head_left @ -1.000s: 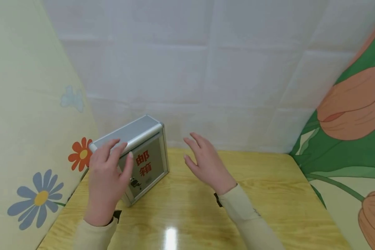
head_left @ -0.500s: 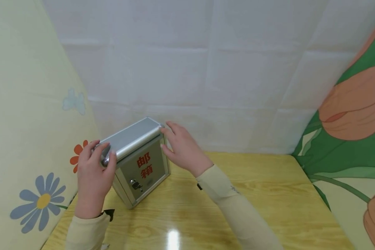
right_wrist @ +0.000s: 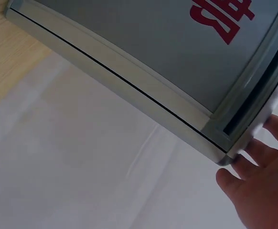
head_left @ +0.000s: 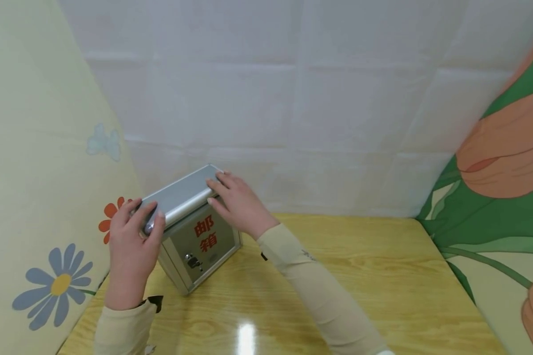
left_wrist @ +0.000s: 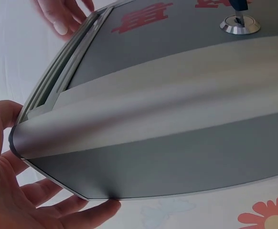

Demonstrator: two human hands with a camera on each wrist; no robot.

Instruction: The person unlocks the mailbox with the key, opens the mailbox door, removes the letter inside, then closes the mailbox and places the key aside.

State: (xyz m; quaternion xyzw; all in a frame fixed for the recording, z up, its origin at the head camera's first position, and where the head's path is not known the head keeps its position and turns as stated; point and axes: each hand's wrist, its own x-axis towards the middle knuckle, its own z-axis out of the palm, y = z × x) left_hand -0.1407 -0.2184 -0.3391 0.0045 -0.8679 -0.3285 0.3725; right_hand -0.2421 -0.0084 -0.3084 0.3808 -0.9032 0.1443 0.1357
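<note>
The left hand (head_left: pixel 133 246) is gripping the near end of the metal mailbox (head_left: pixel 188 236), at eight o'clock on its top, thumb at the front edge and fingers spreading over the end. The right hand (head_left: pixel 240 202) is lying with loose fingers on the opposite corner, at two o'clock; how hard it is pressing I can't tell.

The mailbox is standing upright on the wood-grain surface (head_left: pixel 382 276), at the person's eleven o'clock, its door facing about four. Red characters (head_left: pixel 208 242) are marking that door, and at its eight o'clock a key (left_wrist: pixel 239 5) is jutting from the lock (left_wrist: pixel 241 30).

It is looking like hollow sheet metal to me: stiff, probably light for its bulk, smooth enough to be slipping under dry fingertips, tougher than glass but likely to be denting. The two ends are offering the safest hold, palms flat and opposed; the slot (right_wrist: pixel 261 98) under the top's front edge and that key are seeming poor handles.

Beyond, a white sheet (head_left: pixel 337 98) is hanging at twelve.
</note>
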